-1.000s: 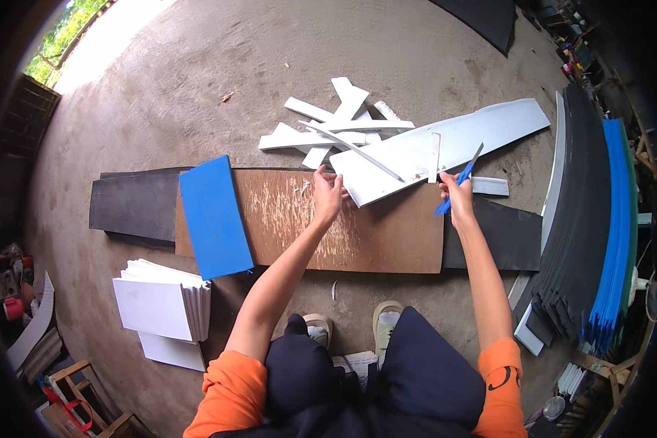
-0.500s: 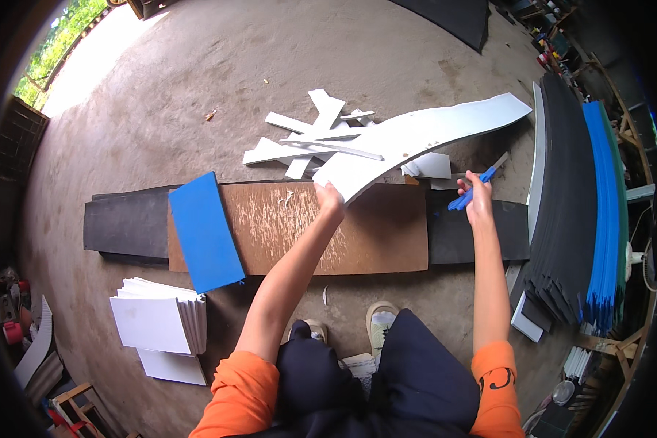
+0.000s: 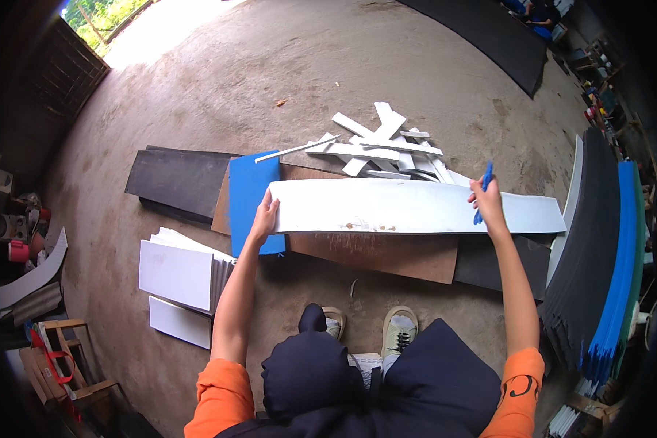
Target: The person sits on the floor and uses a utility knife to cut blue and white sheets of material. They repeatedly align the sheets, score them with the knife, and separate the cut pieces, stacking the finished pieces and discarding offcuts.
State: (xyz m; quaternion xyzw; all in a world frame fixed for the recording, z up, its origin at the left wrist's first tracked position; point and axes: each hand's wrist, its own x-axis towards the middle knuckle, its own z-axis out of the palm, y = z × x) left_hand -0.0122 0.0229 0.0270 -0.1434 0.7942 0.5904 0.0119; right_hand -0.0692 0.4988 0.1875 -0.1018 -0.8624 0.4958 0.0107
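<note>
A long white foam sheet lies across the brown board, its near edge stained brown. My left hand grips the sheet's left end, over the blue foam rectangle. Closed around a blue-handled knife, my right hand is over the right part of the sheet; whether it touches the sheet I cannot tell. Behind the sheet is a loose pile of white foam offcuts. One thin white strip reaches over the blue rectangle's far edge.
Black foam slabs lie under the board. At my left stands a stack of white rectangles. Tall stacks of black sheets and blue sheets line the right side. A black sheet lies on the far floor.
The white sheet has come down from a raised, slanting position to lie level across the board. My left hand has moved left with its end. A thin strip now lies over the blue rectangle.
</note>
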